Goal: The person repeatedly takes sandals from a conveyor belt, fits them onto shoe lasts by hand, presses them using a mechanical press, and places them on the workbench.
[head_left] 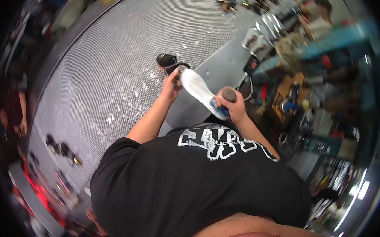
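Close in front of my body, my left hand is closed around a dark sandal with black straps. Against it lies a white shoe sole, which slants down to the right toward my other hand. My right hand is wrapped round a tool with a brown, rounded handle end, at the lower end of the sole. A blue patch shows there beside the fingers. The tool's working end is hidden. Another black sandal sits just beyond my left hand on the belt.
A ribbed grey conveyor belt runs along my left, with a smooth metal ledge at its side. More sandals lie on it. White soles stand ahead right. A teal machine frame and a co-worker are at the right.
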A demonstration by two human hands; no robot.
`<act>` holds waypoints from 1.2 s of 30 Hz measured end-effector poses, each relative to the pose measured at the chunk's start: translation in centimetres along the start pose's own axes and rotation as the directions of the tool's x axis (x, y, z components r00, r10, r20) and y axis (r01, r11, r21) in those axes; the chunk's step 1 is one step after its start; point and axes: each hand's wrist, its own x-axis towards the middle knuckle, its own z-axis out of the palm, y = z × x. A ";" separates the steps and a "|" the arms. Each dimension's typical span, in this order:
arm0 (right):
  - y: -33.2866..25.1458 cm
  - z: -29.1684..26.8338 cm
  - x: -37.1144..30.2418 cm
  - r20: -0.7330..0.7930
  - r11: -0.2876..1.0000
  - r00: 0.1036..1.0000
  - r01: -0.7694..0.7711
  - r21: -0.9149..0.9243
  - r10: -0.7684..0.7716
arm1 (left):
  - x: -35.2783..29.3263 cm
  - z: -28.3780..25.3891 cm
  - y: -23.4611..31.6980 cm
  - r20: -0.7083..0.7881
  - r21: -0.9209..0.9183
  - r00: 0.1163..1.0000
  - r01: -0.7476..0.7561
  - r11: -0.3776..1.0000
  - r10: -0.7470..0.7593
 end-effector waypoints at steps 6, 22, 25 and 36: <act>-0.3 -4.6 -0.9 -0.421 0.955 0.863 0.294 -0.033 -0.280 | -4.1 12.8 -8.9 0.585 0.458 0.806 -0.237 0.857 -0.090; 8.2 -15.2 -31.7 -0.983 0.972 0.101 -0.166 -0.169 -0.154 | 2.5 32.8 -33.8 0.796 0.554 0.573 -0.820 -0.145 -0.194; 6.5 -15.3 -30.2 -0.979 0.971 0.048 -0.127 -0.201 -0.196 | 4.1 35.1 -38.5 0.871 0.455 0.484 -0.860 -0.231 -0.086; 7.7 -29.8 -16.3 -0.594 0.496 0.273 -0.352 -0.794 -0.757 | 1.6 22.1 -27.9 0.905 0.379 0.384 -0.923 -0.061 -0.185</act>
